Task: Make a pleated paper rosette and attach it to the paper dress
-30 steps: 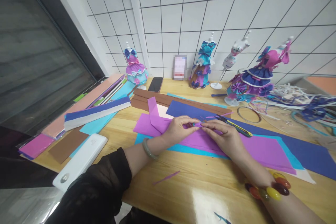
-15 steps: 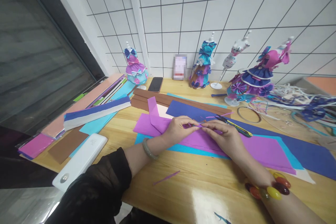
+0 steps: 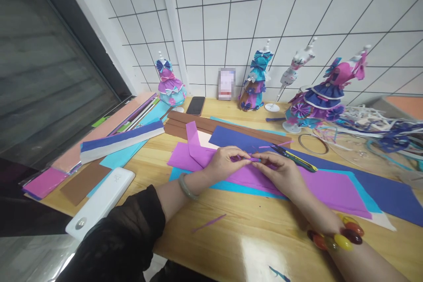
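Note:
Between my fingertips is a small purple paper strip (image 3: pixel 255 159), mostly covered by the fingers. My left hand (image 3: pixel 228 161) pinches its left end with thumb and forefinger. From the other side my right hand (image 3: pixel 279 169) pinches the strip too, the two sets of fingertips almost meeting. Under both hands lies a long purple crepe paper sheet (image 3: pixel 333 187), on top of a light blue sheet (image 3: pixel 218 186). A dark cutter with a yellow edge (image 3: pixel 297 159) rests just behind my right hand, on dark blue paper (image 3: pixel 370 180).
Dressed mini mannequins (image 3: pixel 261 79) stand along the tiled wall. A phone (image 3: pixel 196 105) lies at the back. To the left are a white power bank (image 3: pixel 102 202) and stacked coloured papers (image 3: pixel 95 141). Ribbons (image 3: pixel 366 119) heap at right. A purple scrap (image 3: pixel 209 222) lies in front.
The fingertips have shifted slightly along the purple strip, and a bit more of it shows between them. Both hands stay in nearly the same place.

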`<state>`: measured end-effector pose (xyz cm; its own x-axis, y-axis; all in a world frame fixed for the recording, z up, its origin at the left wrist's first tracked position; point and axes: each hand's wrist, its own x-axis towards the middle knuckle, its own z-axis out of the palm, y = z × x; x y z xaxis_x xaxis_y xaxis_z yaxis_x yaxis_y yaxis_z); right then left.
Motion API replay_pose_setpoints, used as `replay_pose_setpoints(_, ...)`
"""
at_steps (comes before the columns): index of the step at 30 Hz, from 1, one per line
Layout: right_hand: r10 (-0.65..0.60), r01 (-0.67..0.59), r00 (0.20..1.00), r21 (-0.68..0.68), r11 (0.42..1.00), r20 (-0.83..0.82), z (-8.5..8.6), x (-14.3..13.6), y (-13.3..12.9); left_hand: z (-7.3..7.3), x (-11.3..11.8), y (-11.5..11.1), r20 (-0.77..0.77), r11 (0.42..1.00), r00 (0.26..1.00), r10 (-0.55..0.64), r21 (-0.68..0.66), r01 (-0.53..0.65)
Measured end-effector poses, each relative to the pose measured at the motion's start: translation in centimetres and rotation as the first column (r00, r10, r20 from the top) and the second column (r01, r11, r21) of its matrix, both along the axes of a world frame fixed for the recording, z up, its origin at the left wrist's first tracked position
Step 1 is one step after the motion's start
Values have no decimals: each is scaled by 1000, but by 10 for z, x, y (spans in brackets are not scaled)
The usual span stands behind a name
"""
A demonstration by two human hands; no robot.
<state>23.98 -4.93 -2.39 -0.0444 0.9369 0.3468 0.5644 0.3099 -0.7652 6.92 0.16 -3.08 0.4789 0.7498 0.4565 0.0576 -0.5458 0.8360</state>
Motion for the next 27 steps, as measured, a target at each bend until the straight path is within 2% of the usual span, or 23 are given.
replay_pose_setpoints(15,-69,48,972,-99,994,-226,4,2,-1,3,-2,-1,18,999,1000,18,-48,-17)
replay_pose_setpoints(20,-102,83,970,-94,992,-219,5,2,-1,0,-1,0,36,998,998,57,-41,-55)
replay_pose_setpoints(27,-96,78,968,-85,993,-230,4,2,0,2,-1,0,71,997,997,38,-71,-33)
